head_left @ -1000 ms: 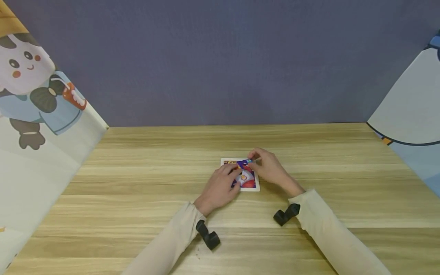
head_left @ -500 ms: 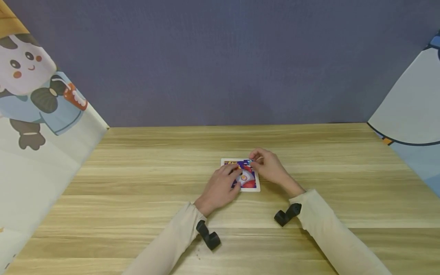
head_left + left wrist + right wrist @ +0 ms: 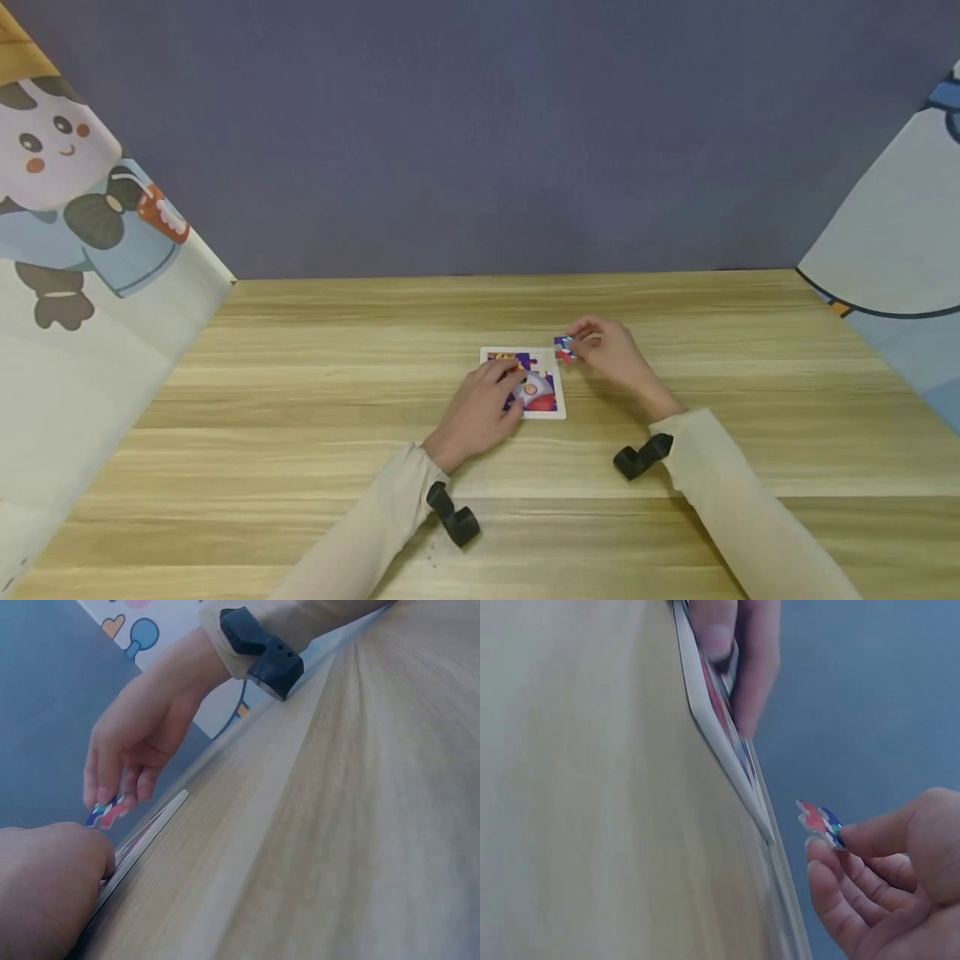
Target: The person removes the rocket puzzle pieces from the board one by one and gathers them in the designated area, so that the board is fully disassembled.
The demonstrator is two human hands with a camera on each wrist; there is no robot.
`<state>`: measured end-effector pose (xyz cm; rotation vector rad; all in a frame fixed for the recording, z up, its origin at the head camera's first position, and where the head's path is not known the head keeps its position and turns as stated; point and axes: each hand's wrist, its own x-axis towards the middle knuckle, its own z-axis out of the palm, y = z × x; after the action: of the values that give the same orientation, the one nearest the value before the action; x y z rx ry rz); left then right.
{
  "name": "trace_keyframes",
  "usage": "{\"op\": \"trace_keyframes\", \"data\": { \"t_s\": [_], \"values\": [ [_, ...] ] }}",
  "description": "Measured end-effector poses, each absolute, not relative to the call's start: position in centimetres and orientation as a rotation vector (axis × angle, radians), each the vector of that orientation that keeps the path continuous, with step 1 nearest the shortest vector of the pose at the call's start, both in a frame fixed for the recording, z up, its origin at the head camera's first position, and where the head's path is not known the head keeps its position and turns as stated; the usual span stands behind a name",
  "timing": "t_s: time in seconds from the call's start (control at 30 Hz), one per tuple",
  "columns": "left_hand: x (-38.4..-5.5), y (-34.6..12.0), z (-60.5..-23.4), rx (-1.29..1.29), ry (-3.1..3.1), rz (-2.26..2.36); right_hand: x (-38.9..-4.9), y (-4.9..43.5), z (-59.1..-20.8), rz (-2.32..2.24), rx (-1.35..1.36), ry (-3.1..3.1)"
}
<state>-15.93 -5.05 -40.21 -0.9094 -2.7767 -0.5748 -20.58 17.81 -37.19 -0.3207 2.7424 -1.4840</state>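
Between thumb and fingers my right hand [image 3: 617,357] pinches a jigsaw piece [image 3: 564,348] in blue, red and white. It is off the board, just beyond the top right corner. The left wrist view shows this piece [image 3: 105,813] raised above the jigsaw board [image 3: 150,838]; in the right wrist view the piece [image 3: 819,822] is tilted. My left hand [image 3: 480,408] rests on the white-framed jigsaw board [image 3: 560,400], its fingers lying across the left part and hiding much of the picture. A pale gap shows at the board's upper right.
The board lies on a wood-grain table [image 3: 315,375]. A dark blue-grey panel [image 3: 480,142] stands along the back. Side walls carry cartoon prints [image 3: 97,200]. Black wrist cameras [image 3: 453,517] sit on both cuffs.
My right hand has lifted the jigsaw piece from the board's upper right corner and moved it right and slightly away, baring a pale gap. The left hand has stayed on the board.
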Motion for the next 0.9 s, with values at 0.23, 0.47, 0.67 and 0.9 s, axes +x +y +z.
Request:
{"op": "trace_keyframes", "data": {
  "t_s": [0.23, 0.47, 0.67, 0.9],
  "values": [
    [-15.8, -5.2, -40.2, -0.909, -2.773, -0.581, -20.4, 20.1, -37.1, -1.492, -0.267, 2.743],
    [-15.8, -5.1, -40.0, -0.910, -2.767, -0.596, -20.1, 22.4, -36.4, -1.470, -0.197, 2.779],
    [-15.6, -5.1, -39.8, -0.912, -2.790, -0.585, -19.6, 24.3, -36.2, -1.370, -0.144, 2.829],
    [-15.0, -5.5, -39.9, -0.925, -2.795, -0.581, -18.9, 26.0, -36.8, -1.342, -0.099, 2.826]
  ]
}}
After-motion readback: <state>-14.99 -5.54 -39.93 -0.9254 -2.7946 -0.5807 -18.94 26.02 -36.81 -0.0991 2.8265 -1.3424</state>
